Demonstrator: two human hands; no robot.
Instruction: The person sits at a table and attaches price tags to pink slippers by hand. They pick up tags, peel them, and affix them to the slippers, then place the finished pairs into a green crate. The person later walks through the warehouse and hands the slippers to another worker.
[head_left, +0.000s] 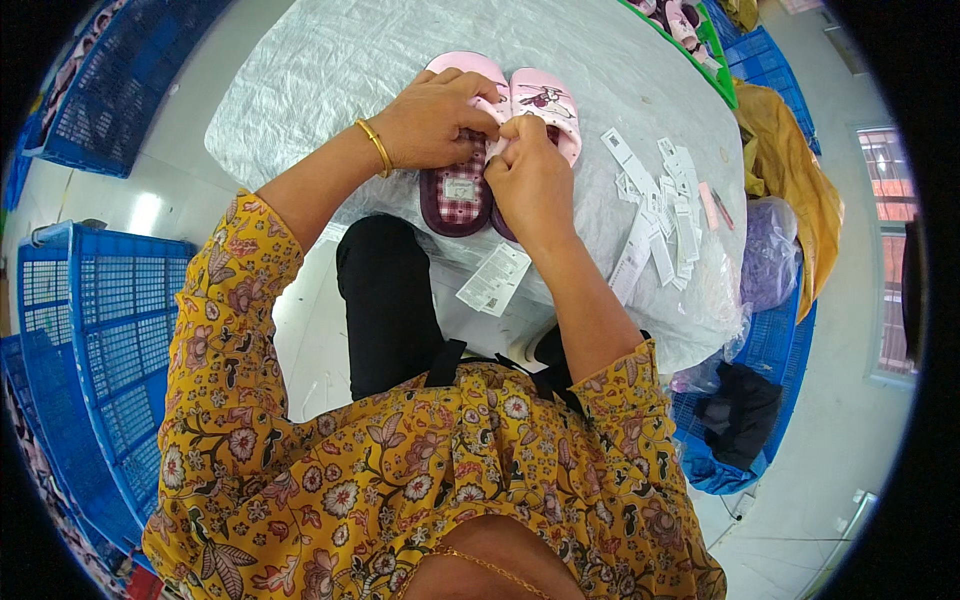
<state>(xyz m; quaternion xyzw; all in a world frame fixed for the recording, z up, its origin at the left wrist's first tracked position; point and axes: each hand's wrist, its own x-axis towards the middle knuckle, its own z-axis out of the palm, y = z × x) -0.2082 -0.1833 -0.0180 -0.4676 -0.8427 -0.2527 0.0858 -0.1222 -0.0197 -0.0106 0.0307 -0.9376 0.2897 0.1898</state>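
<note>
A pair of slippers with pink uppers lies side by side on the table, toes pointing away from me. The left slipper [459, 195] shows a maroon checked insole with a pale label at the heel. On the right slipper [545, 97], a drawn figure decorates the upper. My left hand [430, 118] is closed over the left slipper's upper, fingers curled toward the gap between the two. Pinched at the inner edge of the right slipper is my right hand [533, 180]. Whatever small thing the fingertips hold is hidden. A white printed tag [495, 278] rests near the heels.
A plastic-covered table [330, 70] stands before me. White tags [660, 215] lie heaped on its right, beside a red pen-like tool [722, 210]. Blue crates [120, 350] stand at left. On the right are a blue crate [770, 340], a purple bag [770, 255] and mustard cloth [790, 170].
</note>
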